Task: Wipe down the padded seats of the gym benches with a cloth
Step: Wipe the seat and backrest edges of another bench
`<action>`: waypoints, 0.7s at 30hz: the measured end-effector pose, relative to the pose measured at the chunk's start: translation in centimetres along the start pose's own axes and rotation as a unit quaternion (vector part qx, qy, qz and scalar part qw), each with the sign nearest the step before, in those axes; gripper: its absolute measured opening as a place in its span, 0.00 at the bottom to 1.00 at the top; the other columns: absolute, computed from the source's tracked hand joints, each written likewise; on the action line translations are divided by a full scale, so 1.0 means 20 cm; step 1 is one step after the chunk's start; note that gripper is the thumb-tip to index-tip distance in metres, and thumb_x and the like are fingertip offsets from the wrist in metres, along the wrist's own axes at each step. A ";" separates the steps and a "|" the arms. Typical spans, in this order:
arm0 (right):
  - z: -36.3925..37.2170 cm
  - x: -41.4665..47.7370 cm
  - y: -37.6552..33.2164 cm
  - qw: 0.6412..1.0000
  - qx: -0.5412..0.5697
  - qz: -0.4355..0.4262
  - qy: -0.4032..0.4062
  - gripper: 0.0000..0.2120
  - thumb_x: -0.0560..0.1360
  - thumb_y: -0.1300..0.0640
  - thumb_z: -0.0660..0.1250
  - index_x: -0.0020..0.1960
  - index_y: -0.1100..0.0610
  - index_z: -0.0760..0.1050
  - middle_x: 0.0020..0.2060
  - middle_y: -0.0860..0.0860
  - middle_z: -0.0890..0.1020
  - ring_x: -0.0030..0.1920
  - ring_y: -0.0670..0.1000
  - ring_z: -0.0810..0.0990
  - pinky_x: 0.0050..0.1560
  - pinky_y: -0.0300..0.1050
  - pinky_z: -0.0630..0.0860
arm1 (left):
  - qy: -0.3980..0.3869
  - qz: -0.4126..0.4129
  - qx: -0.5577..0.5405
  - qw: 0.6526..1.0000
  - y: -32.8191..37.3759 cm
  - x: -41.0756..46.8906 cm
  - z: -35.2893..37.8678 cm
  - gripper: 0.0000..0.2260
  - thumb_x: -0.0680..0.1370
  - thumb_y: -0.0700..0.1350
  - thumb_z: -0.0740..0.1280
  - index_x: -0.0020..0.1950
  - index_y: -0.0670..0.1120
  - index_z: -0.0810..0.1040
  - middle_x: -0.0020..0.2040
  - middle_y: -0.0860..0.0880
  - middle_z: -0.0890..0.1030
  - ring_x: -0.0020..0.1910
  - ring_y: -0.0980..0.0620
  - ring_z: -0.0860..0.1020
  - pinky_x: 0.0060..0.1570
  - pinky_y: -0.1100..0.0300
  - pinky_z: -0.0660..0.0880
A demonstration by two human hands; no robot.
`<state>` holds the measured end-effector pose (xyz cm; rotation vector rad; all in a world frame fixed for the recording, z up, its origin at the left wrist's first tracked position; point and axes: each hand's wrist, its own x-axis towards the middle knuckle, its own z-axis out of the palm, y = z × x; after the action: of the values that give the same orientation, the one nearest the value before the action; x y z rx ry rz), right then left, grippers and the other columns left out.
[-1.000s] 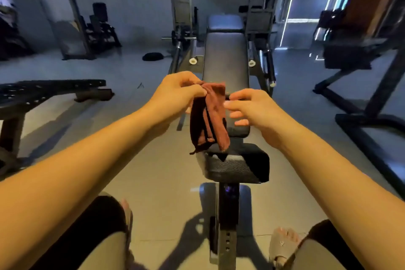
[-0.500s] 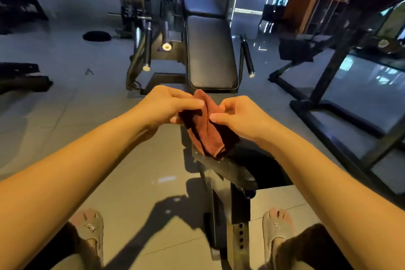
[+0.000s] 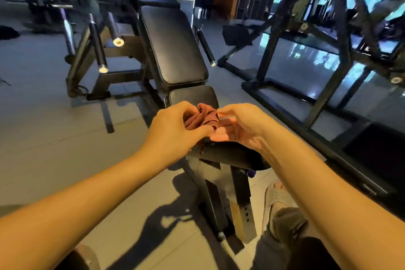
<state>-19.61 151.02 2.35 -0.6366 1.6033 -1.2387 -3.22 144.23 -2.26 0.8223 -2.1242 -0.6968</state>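
Cloth [image 3: 203, 115] sits between left hand [image 3: 175, 130] and right hand [image 3: 244, 126].

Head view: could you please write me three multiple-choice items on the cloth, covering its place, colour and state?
1. Where is the cloth? A) on the floor B) between the left hand and right hand, over the seat C) on a rack
2. Its colour? A) blue B) white C) reddish brown
3. Its state? A) bunched up B) spread flat C) hanging full length
Answers: 1 B, both hands hold it above the seat; 2 C, it shows rust red; 3 A, it is crumpled in folds.
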 end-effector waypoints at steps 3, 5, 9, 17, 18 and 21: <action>0.03 -0.07 0.00 1.000 0.028 0.004 0.000 0.11 0.84 0.56 0.59 0.55 0.62 0.77 0.47 0.63 0.87 0.48 0.61 0.87 0.48 0.54 0.85 | -0.007 -0.007 0.000 1.000 -0.01 0.02 -0.03 0.22 0.65 0.69 0.75 0.49 0.55 0.79 0.44 0.60 0.80 0.43 0.62 0.78 0.41 0.63 0.76; 0.05 -0.10 -0.01 1.000 -0.006 -0.010 0.018 0.15 0.85 0.51 0.59 0.57 0.61 0.78 0.49 0.62 0.87 0.52 0.60 0.86 0.54 0.54 0.84 | 0.006 -0.005 -0.020 1.000 0.00 0.03 -0.04 0.21 0.67 0.64 0.77 0.50 0.53 0.76 0.44 0.58 0.78 0.43 0.61 0.77 0.39 0.65 0.73; 0.10 -0.17 -0.04 0.996 -0.044 -0.063 0.040 0.15 0.85 0.49 0.59 0.60 0.57 0.79 0.49 0.61 0.87 0.51 0.60 0.87 0.56 0.55 0.83 | 0.003 -0.016 -0.090 0.996 -0.01 0.09 -0.07 0.18 0.74 0.52 0.76 0.61 0.52 0.75 0.45 0.57 0.81 0.43 0.60 0.80 0.41 0.66 0.75; -0.02 -0.23 0.09 0.879 -0.309 -0.183 0.314 0.11 0.81 0.58 0.63 0.50 0.63 0.82 0.41 0.61 0.83 0.41 0.53 0.80 0.43 0.52 0.80 | -0.034 -0.229 -0.262 0.937 -0.30 0.23 -0.08 0.09 0.73 0.36 0.72 0.45 0.51 0.84 0.47 0.46 0.85 0.51 0.45 0.83 0.51 0.49 0.82; -0.05 -0.24 0.14 0.843 -0.384 -0.175 0.334 0.10 0.81 0.58 0.63 0.51 0.60 0.83 0.44 0.57 0.83 0.45 0.52 0.80 0.46 0.51 0.77 | -0.045 -0.255 -0.269 0.928 -0.34 0.23 -0.06 0.10 0.73 0.35 0.72 0.45 0.50 0.84 0.47 0.44 0.85 0.52 0.42 0.83 0.53 0.45 0.82; -0.12 -0.21 0.27 0.788 -0.495 -0.110 0.349 0.22 0.81 0.50 0.66 0.74 0.53 0.71 0.68 0.54 0.76 0.64 0.55 0.77 0.60 0.51 0.77 | -0.069 -0.285 -0.269 0.918 -0.42 0.20 0.02 0.13 0.73 0.33 0.71 0.53 0.47 0.84 0.51 0.42 0.84 0.53 0.41 0.83 0.57 0.42 0.81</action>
<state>-19.38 157.38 -1.10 -1.0963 2.9283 -0.7046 -2.83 135.97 -6.64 1.0968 -1.6546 -1.5980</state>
